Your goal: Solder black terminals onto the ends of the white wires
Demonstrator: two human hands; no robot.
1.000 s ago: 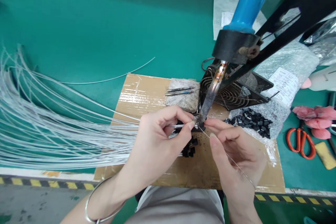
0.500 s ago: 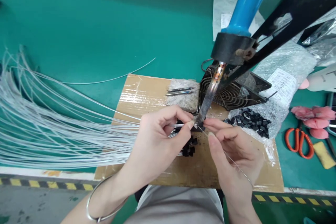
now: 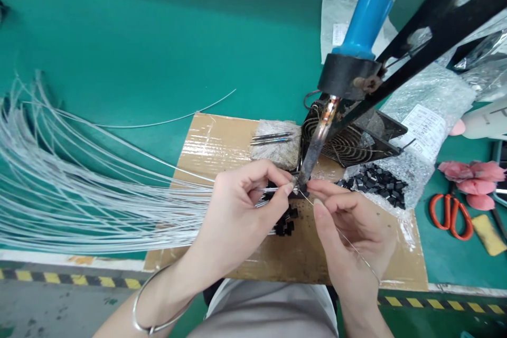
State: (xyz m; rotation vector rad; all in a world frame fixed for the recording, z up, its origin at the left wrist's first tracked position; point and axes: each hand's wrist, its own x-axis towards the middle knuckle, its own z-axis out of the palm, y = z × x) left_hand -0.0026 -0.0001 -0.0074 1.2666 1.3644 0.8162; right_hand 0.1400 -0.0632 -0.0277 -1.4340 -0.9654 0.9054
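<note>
My left hand is closed, thumb and forefinger pinching a thin wire end right under the tip of the soldering iron. The iron has a blue handle and is clamped in a black metal arm, pointing down. My right hand pinches a strand of solder wire, whose end reaches the iron's tip; its tail runs across the palm. A bundle of white wires passes under my left hand, and black connectors show beyond it. Fingers partly hide the joint at the tip.
Cardboard lies under the hands, with a wrapped block bearing metal rods. A black fan stands behind the iron. To the right are a bag of black connectors, orange-handled scissors and a yellow sponge.
The hands, solder wire and iron keep nearly the same positions. Only a slight shift of the camera view shows.
</note>
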